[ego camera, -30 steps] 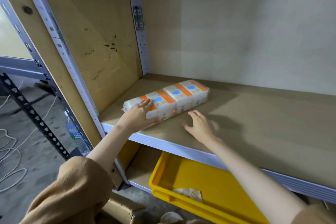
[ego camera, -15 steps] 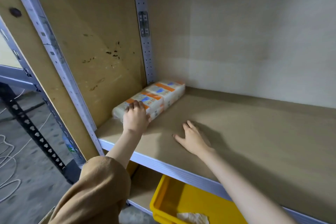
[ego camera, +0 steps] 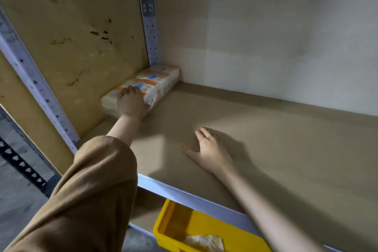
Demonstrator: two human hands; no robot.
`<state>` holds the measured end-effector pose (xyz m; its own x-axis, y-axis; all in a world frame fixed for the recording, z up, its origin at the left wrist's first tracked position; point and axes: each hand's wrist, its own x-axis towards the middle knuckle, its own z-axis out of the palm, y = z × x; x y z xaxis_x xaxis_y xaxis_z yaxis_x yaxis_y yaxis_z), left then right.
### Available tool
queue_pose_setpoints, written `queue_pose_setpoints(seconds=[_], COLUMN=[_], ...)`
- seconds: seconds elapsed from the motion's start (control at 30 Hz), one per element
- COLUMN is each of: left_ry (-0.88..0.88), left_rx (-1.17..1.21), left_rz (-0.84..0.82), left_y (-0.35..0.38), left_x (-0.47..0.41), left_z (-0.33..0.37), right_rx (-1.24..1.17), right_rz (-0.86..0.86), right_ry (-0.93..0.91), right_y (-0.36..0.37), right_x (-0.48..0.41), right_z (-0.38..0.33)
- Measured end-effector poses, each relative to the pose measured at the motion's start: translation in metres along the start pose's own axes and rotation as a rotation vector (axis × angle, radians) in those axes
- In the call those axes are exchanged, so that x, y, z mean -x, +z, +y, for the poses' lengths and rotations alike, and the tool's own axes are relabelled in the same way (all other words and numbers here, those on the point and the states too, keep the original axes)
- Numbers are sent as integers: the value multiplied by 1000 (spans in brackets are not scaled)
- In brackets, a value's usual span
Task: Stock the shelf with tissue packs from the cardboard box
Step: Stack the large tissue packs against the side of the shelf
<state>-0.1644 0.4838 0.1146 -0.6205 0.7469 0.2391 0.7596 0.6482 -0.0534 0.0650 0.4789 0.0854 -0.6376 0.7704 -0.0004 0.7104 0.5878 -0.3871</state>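
A long tissue pack (ego camera: 155, 81), white with orange and blue print, lies on the brown shelf board (ego camera: 266, 129) in the back left corner, against the side panel and touching the rear wall. My left hand (ego camera: 132, 102) rests on top of its near end, fingers curled over it. My right hand (ego camera: 208, 148) lies flat on the bare board to the right, palm down, fingers spread, holding nothing. The cardboard box is out of view.
A wooden side panel (ego camera: 71, 37) with a perforated metal upright (ego camera: 150, 26) closes the shelf's left side. A pale wall (ego camera: 276, 26) stands behind. Below the shelf's metal front edge (ego camera: 184, 194) sits a yellow bin (ego camera: 173, 225) with a crumpled white wrapper (ego camera: 204, 242).
My left hand has slid the tissue pack from the front of the shelf back into the left rear corner. My right hand stayed flat on the board.
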Motion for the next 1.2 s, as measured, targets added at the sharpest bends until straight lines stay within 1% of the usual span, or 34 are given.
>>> queue_pose_setpoints(seconds=[0.07,0.23,0.3,0.4,0.5,0.57,0.63,0.7,0.8,0.97,1.1,1.2], left_ry=[19,18,42,69,98,115,102,83,32,-93,-202,-252], left_rx=[32,155,240,314,337,356,363,357,362,364,355,358], left_rz=[-8,-98,-89,-19,-5,-60,-134,-173,-219,-302,-422,-441], left_y=[-2,-22,-32,-45,-48,-43,-35,-29,-20,5,30,40], left_x=[0,13,30,74,128,165,205,247,309,399,446,467], left_z=[-4,-10,-15,-23,-36,-51,-68,-86,-114,-160,-191,-211], right_rx=[-2,17,17,-20,-140,-231,-280,-315,-313,-222,-139,-93], right_rz=[0,1,17,65,78,80,80,68,-18,-270,-448,-533], right_ry=[0,16,33,28,-37,-104,-190,-261,-356,-464,-518,-548], right_y=[0,-2,-3,4,18,26,32,41,65,123,165,192], right_x=[1,3,7,20,42,63,87,112,144,179,197,204], right_z=[-1,-5,-8,-20,-41,-56,-71,-85,-103,-133,-156,-171])
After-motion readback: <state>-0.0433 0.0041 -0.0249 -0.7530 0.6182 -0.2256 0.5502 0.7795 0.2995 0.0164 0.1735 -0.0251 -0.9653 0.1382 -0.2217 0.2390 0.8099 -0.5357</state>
